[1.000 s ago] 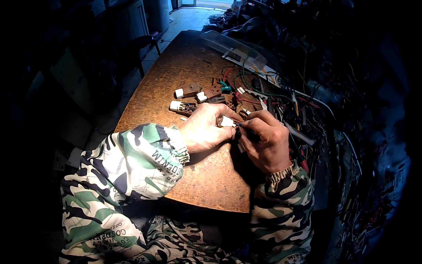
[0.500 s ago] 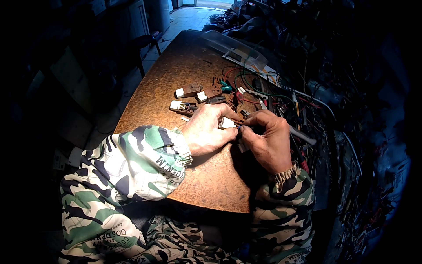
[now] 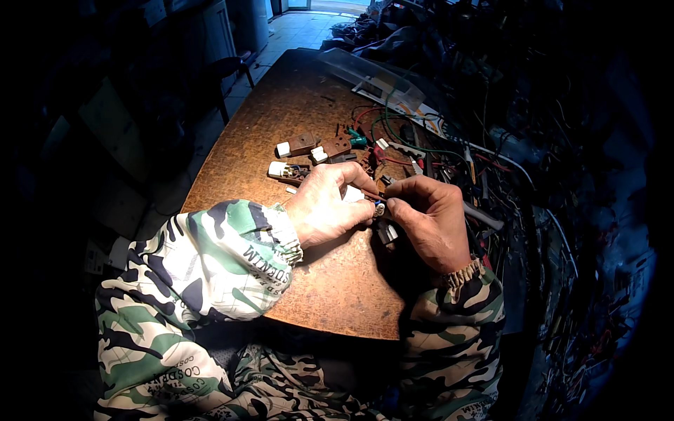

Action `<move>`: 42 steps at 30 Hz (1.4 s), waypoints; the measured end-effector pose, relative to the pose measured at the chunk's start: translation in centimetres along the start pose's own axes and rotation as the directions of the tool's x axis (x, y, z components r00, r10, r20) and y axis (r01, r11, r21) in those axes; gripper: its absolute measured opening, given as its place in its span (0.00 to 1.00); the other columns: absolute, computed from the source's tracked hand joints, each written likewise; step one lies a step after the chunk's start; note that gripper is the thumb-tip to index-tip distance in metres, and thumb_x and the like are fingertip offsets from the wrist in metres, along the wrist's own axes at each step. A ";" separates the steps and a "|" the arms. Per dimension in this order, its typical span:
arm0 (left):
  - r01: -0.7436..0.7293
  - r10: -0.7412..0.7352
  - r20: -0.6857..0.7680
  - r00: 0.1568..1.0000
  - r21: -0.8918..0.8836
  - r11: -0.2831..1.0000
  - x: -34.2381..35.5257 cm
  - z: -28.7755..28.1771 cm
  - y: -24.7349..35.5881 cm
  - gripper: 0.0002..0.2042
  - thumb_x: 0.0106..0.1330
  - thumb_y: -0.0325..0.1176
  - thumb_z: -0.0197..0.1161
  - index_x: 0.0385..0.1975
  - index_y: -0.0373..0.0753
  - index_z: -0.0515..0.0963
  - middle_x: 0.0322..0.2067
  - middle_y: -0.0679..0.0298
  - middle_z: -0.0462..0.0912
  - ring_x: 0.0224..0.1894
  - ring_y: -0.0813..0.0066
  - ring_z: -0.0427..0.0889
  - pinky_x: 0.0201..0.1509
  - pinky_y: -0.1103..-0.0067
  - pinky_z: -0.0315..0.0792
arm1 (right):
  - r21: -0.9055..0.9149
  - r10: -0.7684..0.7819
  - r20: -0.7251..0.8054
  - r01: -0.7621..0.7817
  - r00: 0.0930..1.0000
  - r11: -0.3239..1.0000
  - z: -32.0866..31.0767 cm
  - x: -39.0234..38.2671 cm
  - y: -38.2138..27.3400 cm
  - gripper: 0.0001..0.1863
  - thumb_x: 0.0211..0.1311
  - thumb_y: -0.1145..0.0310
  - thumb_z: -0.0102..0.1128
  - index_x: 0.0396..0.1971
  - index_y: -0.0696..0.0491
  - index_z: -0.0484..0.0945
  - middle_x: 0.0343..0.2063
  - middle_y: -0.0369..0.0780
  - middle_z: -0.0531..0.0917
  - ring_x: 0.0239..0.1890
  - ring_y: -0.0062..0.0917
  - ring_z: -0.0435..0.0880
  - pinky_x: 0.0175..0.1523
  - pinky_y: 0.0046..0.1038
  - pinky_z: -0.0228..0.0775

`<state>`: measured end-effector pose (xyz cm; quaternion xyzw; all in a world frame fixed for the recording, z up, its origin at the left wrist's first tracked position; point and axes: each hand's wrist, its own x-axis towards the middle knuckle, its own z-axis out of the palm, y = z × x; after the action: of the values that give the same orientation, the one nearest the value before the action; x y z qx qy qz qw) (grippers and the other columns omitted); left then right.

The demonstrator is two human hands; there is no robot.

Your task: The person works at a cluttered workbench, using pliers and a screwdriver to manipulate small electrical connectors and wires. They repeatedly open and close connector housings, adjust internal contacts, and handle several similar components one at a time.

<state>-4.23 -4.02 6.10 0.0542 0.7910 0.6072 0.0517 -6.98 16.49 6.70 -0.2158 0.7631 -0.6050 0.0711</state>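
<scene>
On a worn wooden table (image 3: 232, 182), my left hand (image 3: 326, 203) grips a white connector (image 3: 353, 195) with a brown part. My right hand (image 3: 430, 221) is closed at its right, thumb and forefinger at a small part with blue and silver on it (image 3: 379, 208); exactly what they pinch is hard to make out. A dark and silver piece (image 3: 388, 234) lies just below the fingers. Behind my hands lie brown housings with white ends (image 3: 298, 146) (image 3: 331, 149), an opened connector (image 3: 278, 170) and a small green part (image 3: 357, 138).
A clear plastic tray (image 3: 372, 76) sits at the far right of the table. Tangled wires, tools and a grey handle (image 3: 484, 216) crowd the right side. A dark chair (image 3: 228, 68) stands beyond the left edge, near a tiled floor (image 3: 298, 31).
My right fingertips have shifted slightly right, exposing more of the small blue and silver part and the dark piece below. My left hand stays on the white connector.
</scene>
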 end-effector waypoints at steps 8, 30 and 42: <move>0.099 -0.097 0.021 0.995 -0.147 0.984 -0.5 -0.4 1.0 0.13 0.64 0.24 0.69 0.47 0.27 0.80 0.38 0.55 0.87 0.38 0.72 0.89 0.44 0.78 0.84 | 0.023 -0.047 0.096 0.045 0.994 0.999 0.0 0.3 -0.4 0.15 0.62 0.77 0.64 0.47 0.69 0.85 0.35 0.47 0.90 0.36 0.22 0.88 0.43 0.24 0.80; 0.004 -0.004 -0.006 1.000 0.064 0.998 -0.1 -0.3 0.3 0.17 0.60 0.32 0.72 0.45 0.28 0.84 0.37 0.55 0.89 0.40 0.73 0.87 0.46 0.76 0.81 | -0.032 0.005 0.029 -0.004 1.000 0.999 0.4 0.8 -0.4 0.11 0.56 0.73 0.72 0.32 0.68 0.86 0.25 0.44 0.89 0.28 0.19 0.85 0.34 0.22 0.77; 0.105 -0.102 0.057 0.993 -0.048 0.993 -0.2 -0.6 1.0 0.20 0.58 0.30 0.71 0.49 0.27 0.83 0.37 0.58 0.88 0.38 0.76 0.85 0.45 0.78 0.80 | 0.069 0.134 0.018 -0.135 0.991 0.988 0.2 1.6 -0.2 0.08 0.51 0.75 0.71 0.29 0.65 0.85 0.25 0.41 0.87 0.26 0.18 0.81 0.33 0.22 0.72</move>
<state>-4.06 -4.36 7.23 0.0283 0.7753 0.6220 0.1058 -8.30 15.58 7.04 -0.1651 0.7538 -0.6237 0.1243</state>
